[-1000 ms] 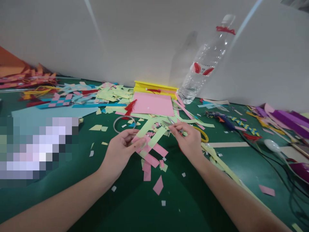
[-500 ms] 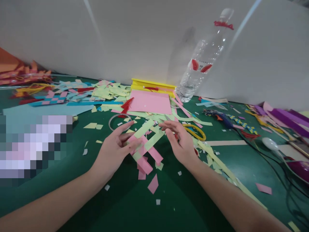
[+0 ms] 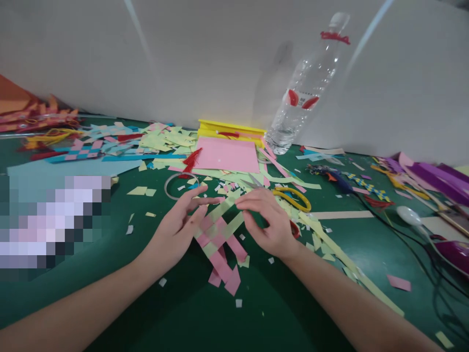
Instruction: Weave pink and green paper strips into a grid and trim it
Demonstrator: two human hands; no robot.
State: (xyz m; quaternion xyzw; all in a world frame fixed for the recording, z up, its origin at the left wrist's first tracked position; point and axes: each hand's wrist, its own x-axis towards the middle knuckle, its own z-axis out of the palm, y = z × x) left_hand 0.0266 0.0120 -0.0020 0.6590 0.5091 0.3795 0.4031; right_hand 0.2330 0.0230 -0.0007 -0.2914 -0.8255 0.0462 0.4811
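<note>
Between my hands is a small woven piece of pink and light green paper strips (image 3: 219, 233), with loose strip ends sticking out to the lower right and upper right. My left hand (image 3: 176, 227) grips its upper left edge, thumb on top and index finger stretched out beyond. My right hand (image 3: 269, 222) is curled in a pinch at the tip of a light green paper strip (image 3: 224, 208) on the upper right side. Just behind the right hand lie scissors with yellow handles (image 3: 295, 198), partly covered by that hand.
A pink paper sheet (image 3: 227, 155) lies at the back before a yellow folded strip (image 3: 205, 128). A plastic bottle (image 3: 304, 93) leans on the wall. A clear tape ring (image 3: 168, 183) is beyond my left hand. Paper scraps, a purple glue gun (image 3: 452, 255) and its cable spread around.
My right hand has moved left and closed its fingertips on the green strip's end. My left thumb has shifted up toward the weave's edge. The weave has turned slightly and sits lower.
</note>
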